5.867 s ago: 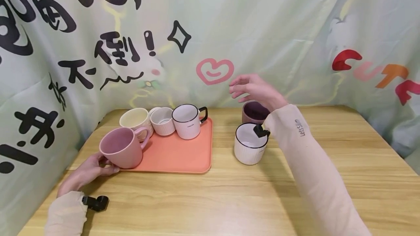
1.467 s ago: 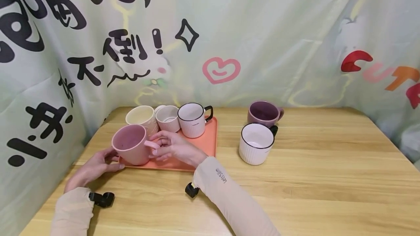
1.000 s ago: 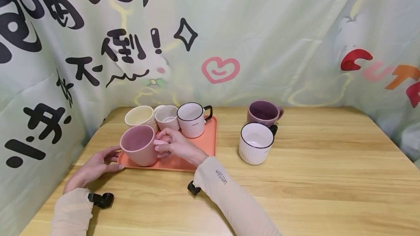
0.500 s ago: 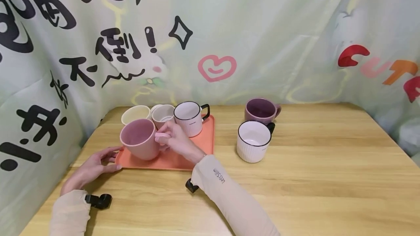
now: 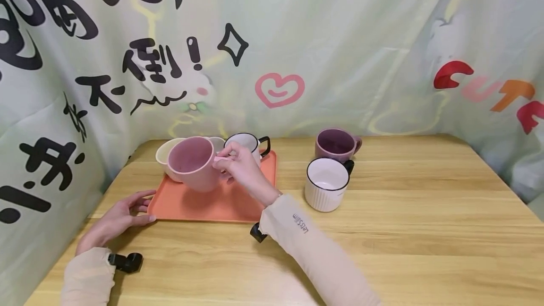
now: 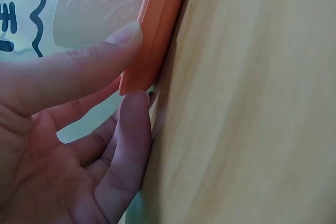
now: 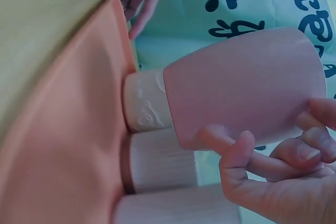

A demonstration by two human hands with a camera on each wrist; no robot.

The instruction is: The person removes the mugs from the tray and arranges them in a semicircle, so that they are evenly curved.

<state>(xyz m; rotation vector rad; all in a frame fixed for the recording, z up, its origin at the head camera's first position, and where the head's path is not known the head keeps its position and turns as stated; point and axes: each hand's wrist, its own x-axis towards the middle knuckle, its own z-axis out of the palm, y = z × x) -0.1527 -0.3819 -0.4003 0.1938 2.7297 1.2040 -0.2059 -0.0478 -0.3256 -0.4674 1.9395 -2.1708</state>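
A large pink mug (image 5: 199, 174) hangs tilted above the coral tray (image 5: 187, 206), and my right hand (image 5: 246, 171) holds it by its handle. In the right wrist view the mug (image 7: 247, 87) is clear of the tray surface. My left hand (image 5: 121, 216) grips the tray's near left corner; in the left wrist view the thumb lies on the tray's rim (image 6: 160, 30) and a finger touches its underside. Behind the pink mug, a cream mug (image 5: 165, 158), a small white ribbed cup (image 5: 218, 142) and a black-rimmed white mug (image 5: 242, 140) stand on the tray, partly hidden.
Right of the tray, a second black-rimmed white mug (image 5: 325, 193) stands on the wooden table (image 5: 416, 230), in front of a purple mug (image 5: 335, 141). A printed curtain (image 5: 357, 51) hangs behind the table and along its left side.
My right hand has come from the right-hand mugs to the pink mug, taken its handle, and lifted it up and rightwards over the tray. My left hand stays at the tray corner.
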